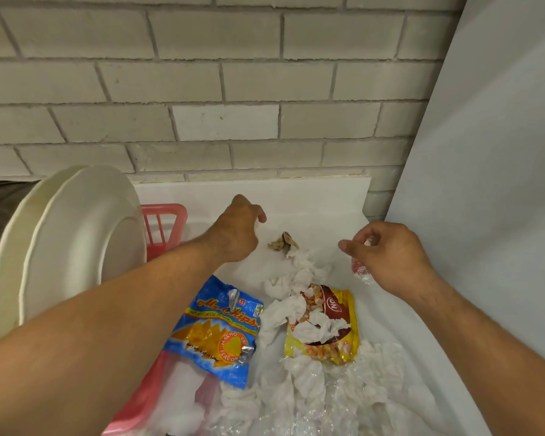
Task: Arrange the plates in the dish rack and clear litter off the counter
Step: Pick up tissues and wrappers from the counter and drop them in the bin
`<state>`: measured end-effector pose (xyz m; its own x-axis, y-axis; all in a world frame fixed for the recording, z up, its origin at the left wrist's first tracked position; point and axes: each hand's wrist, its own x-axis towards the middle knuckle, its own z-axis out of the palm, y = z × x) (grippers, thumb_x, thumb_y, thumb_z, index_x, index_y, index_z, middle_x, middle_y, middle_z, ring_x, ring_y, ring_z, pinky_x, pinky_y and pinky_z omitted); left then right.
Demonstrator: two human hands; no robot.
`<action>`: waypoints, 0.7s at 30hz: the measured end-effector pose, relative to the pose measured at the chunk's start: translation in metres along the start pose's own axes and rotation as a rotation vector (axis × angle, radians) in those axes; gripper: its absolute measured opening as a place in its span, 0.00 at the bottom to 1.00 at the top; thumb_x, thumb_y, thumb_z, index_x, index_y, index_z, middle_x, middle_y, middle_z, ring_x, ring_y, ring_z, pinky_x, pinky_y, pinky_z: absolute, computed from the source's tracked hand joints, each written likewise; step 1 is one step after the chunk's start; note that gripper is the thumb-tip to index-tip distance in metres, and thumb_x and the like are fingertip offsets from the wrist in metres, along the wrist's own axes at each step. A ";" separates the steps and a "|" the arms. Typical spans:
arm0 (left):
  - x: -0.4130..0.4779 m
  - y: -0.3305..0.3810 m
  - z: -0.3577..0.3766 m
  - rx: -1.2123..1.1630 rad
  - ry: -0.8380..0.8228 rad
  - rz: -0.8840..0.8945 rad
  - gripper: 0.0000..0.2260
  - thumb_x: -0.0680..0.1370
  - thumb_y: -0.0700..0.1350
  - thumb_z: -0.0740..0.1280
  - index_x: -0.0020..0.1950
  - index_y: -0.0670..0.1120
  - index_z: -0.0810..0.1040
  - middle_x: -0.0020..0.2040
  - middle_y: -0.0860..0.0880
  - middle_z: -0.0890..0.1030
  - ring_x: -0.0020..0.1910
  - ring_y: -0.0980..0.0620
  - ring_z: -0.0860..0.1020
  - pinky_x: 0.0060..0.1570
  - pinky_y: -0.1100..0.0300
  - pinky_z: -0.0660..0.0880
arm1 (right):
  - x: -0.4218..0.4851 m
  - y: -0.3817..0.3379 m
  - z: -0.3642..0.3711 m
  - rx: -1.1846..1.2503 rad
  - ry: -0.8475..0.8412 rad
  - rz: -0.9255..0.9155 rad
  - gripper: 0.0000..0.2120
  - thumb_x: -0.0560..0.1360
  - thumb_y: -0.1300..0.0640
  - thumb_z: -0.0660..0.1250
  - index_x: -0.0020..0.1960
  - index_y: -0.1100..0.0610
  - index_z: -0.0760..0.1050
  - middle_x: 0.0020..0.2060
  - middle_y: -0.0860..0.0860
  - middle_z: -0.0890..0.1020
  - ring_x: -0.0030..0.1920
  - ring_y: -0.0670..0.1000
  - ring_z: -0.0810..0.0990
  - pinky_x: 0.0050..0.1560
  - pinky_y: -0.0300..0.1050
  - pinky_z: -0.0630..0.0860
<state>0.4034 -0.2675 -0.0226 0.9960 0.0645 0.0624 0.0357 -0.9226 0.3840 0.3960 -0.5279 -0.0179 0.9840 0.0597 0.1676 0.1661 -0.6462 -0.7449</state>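
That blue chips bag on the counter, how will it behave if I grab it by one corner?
The blue chips bag lies flat and crinkled, so it is probably empty, light and floppy. Its glossy film may slip from a loose pinch. It overlaps the pink dish rack edge and touches the crumpled tissues, which could drag along.

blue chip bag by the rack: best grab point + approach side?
Probably pinch the blue chip bag at its torn upper edge, coming from above on the far side. It lies flat on the counter, but that edge curls up, giving fingers something to get under. The left forearm crosses its left side, and crumpled tissues crowd its right.
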 end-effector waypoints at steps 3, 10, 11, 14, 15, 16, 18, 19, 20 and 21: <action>-0.001 -0.003 0.006 -0.041 -0.002 -0.002 0.17 0.79 0.36 0.62 0.68 0.45 0.72 0.67 0.44 0.72 0.63 0.47 0.72 0.54 0.66 0.66 | -0.001 -0.001 0.000 -0.046 -0.033 0.006 0.11 0.70 0.50 0.75 0.38 0.53 0.74 0.34 0.48 0.80 0.34 0.46 0.80 0.28 0.37 0.70; 0.011 0.003 0.020 -0.008 0.070 -0.024 0.13 0.81 0.52 0.58 0.58 0.46 0.75 0.57 0.44 0.79 0.50 0.46 0.76 0.44 0.59 0.70 | 0.000 0.007 0.001 0.176 -0.060 0.151 0.12 0.76 0.70 0.62 0.38 0.58 0.70 0.41 0.57 0.81 0.35 0.53 0.83 0.38 0.49 0.82; 0.016 0.005 0.022 -0.025 0.067 -0.032 0.17 0.80 0.58 0.59 0.57 0.46 0.76 0.57 0.45 0.79 0.51 0.47 0.76 0.44 0.60 0.68 | 0.001 0.008 0.001 0.179 -0.049 0.149 0.11 0.76 0.69 0.63 0.39 0.57 0.70 0.41 0.56 0.81 0.34 0.53 0.82 0.34 0.46 0.81; 0.029 0.013 0.031 -0.008 0.002 -0.048 0.23 0.76 0.65 0.58 0.59 0.49 0.75 0.58 0.46 0.78 0.49 0.50 0.74 0.43 0.59 0.67 | -0.001 0.010 0.001 0.055 -0.026 0.061 0.08 0.77 0.51 0.67 0.43 0.50 0.69 0.37 0.51 0.80 0.29 0.46 0.81 0.24 0.34 0.72; 0.034 0.015 0.035 0.016 -0.021 -0.066 0.26 0.76 0.67 0.57 0.62 0.49 0.74 0.60 0.46 0.77 0.51 0.49 0.74 0.45 0.58 0.69 | -0.003 0.010 0.001 -0.004 -0.024 0.028 0.11 0.75 0.44 0.67 0.42 0.48 0.69 0.36 0.49 0.79 0.28 0.44 0.81 0.22 0.32 0.69; 0.039 0.018 0.038 0.043 -0.048 -0.096 0.30 0.75 0.69 0.55 0.66 0.49 0.72 0.63 0.46 0.76 0.55 0.47 0.74 0.48 0.57 0.70 | -0.004 0.010 0.000 -0.052 -0.022 -0.001 0.14 0.74 0.38 0.64 0.41 0.48 0.69 0.34 0.48 0.79 0.28 0.41 0.80 0.22 0.32 0.69; 0.048 0.023 0.045 0.099 -0.104 -0.176 0.36 0.73 0.72 0.51 0.70 0.48 0.69 0.65 0.46 0.74 0.60 0.44 0.73 0.51 0.53 0.71 | -0.008 0.009 -0.001 -0.107 -0.007 -0.037 0.24 0.71 0.30 0.54 0.37 0.51 0.70 0.29 0.47 0.77 0.27 0.39 0.79 0.25 0.37 0.70; 0.051 0.025 0.050 0.123 -0.135 -0.211 0.37 0.73 0.73 0.52 0.69 0.47 0.69 0.64 0.45 0.75 0.59 0.44 0.74 0.49 0.54 0.71 | -0.009 0.009 -0.001 -0.091 0.008 -0.038 0.29 0.71 0.29 0.51 0.34 0.54 0.69 0.26 0.48 0.76 0.27 0.40 0.79 0.27 0.41 0.73; 0.052 0.026 0.054 0.135 -0.162 -0.242 0.35 0.73 0.72 0.54 0.66 0.46 0.72 0.61 0.45 0.76 0.56 0.44 0.75 0.46 0.55 0.71 | -0.010 0.010 -0.002 -0.047 0.022 -0.032 0.30 0.73 0.31 0.49 0.32 0.56 0.67 0.24 0.48 0.75 0.26 0.41 0.79 0.29 0.44 0.75; 0.053 0.025 0.059 0.131 -0.180 -0.261 0.31 0.73 0.69 0.57 0.61 0.45 0.74 0.57 0.46 0.78 0.52 0.45 0.76 0.43 0.56 0.70 | -0.011 0.012 -0.003 0.002 0.030 -0.022 0.29 0.76 0.34 0.50 0.30 0.57 0.65 0.22 0.47 0.74 0.26 0.42 0.78 0.31 0.47 0.77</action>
<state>0.4617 -0.3099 -0.0640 0.9499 0.2480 -0.1902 0.2904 -0.9254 0.2437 0.3870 -0.5386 -0.0271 0.9778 0.0507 0.2034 0.1877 -0.6431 -0.7424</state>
